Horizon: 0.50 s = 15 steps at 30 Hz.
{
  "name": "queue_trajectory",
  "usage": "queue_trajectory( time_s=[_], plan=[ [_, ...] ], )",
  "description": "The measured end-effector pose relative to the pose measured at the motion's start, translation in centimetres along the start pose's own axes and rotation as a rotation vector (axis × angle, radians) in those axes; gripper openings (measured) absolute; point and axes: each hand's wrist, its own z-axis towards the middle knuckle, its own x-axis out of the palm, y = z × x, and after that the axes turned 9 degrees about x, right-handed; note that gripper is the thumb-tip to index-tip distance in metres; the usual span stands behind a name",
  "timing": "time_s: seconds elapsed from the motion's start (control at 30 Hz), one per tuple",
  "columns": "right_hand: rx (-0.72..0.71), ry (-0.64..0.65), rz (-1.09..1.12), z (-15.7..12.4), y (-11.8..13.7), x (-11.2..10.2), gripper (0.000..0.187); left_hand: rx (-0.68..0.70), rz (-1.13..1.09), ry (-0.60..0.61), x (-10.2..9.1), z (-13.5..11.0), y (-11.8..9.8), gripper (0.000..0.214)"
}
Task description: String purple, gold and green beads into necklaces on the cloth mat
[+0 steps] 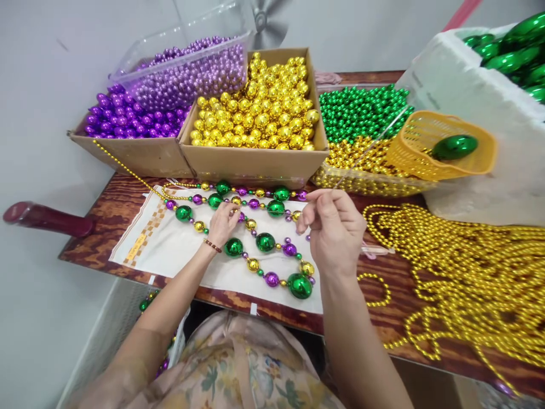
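Note:
A string of green, gold and purple beads (264, 243) lies in loops on a white cloth (170, 250) on the wooden table. My left hand (222, 222) rests on the middle of the string, fingers pinched on a small bead there. My right hand (334, 230) hovers above the cloth's right end, thumb and fingers pinched together on something too thin to make out, perhaps a thread. A large green bead (300, 286) ends the nearest loop.
Behind the cloth stand a cardboard box of gold beads (255, 113), a box of purple beads (128, 119) with a clear tub on it, and a tray of green and gold beads (361, 113). An orange basket (443, 145) holds one green ball. Gold bead strands (464, 272) pile at right.

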Motion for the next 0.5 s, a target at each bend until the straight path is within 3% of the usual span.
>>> queue_trajectory(
  time_s=[0.13, 0.5],
  plan=[
    [0.018, -0.001, -0.036, -0.5, -0.9, -0.6, 0.019, -0.133, 0.143, 0.099, -0.4, -0.4, 1.0, 0.022],
    [0.021, -0.154, 0.025, -1.5, -1.3, -1.6, 0.022, -0.229, 0.292, 0.196, -0.5, -0.3, 1.3, 0.028]
  ],
)
